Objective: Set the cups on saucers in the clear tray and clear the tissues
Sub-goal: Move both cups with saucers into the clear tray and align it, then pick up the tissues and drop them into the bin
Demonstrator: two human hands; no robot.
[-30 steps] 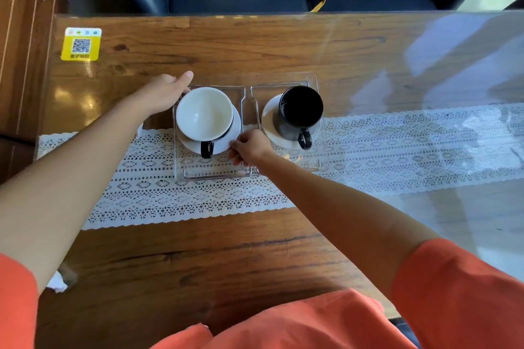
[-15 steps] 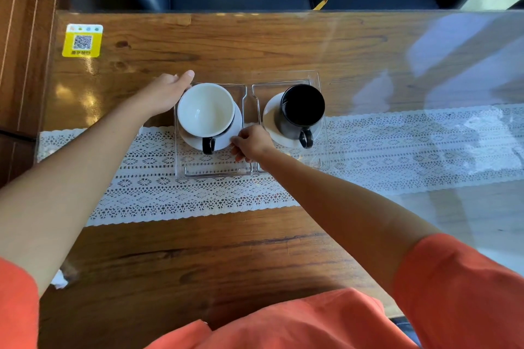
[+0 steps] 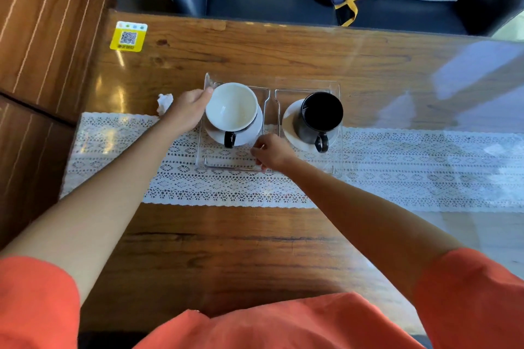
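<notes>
The clear tray (image 3: 266, 99) on the worktop (image 3: 283, 235) carries the white cup (image 3: 231, 106) and black cup (image 3: 321, 113) on saucers, left hand (image 3: 188, 110) gripping its left wall, right hand (image 3: 273, 150) pinching its divider, with a crumpled tissue (image 3: 165, 102) beside the left hand.

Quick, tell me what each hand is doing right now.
Left hand: curled against the left edge of the clear tray, thumb by the white cup.
Right hand: fingers closed on the tray's near rim at the centre divider.
</notes>
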